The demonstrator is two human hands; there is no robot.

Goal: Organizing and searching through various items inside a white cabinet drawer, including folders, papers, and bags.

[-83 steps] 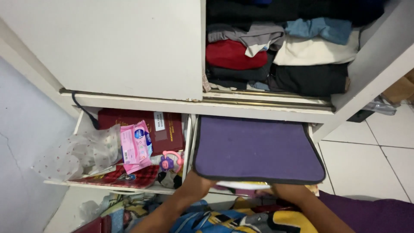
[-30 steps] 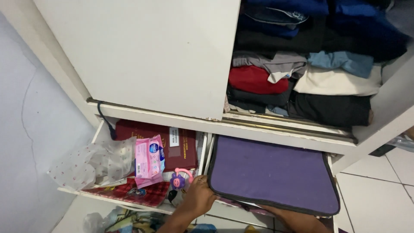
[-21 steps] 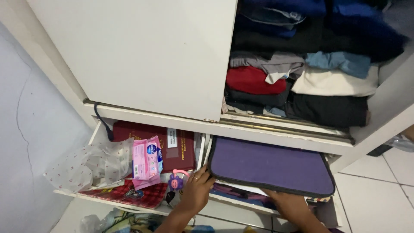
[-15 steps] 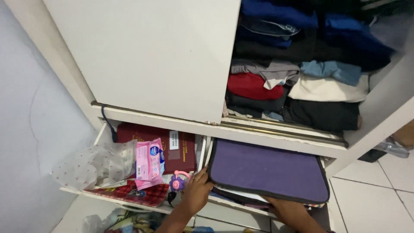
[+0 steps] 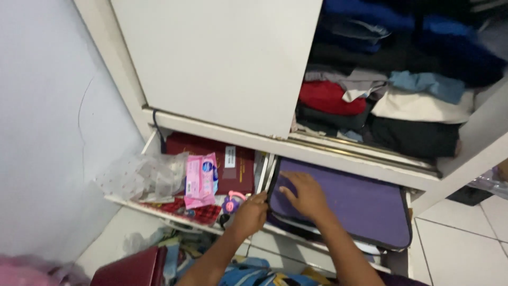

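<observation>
We see one purple mat, long axis left-right; our left hand grips its corner; our right hand presses flat, fingers spread.

Both hands touch the purple mat.

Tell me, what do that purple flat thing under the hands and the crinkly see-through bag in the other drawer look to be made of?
Purple case: looks like matte woven fabric, with dark stitched edging; probably padded. Bag: thin clear plastic film with small dots, crumpled and glinting.
</observation>
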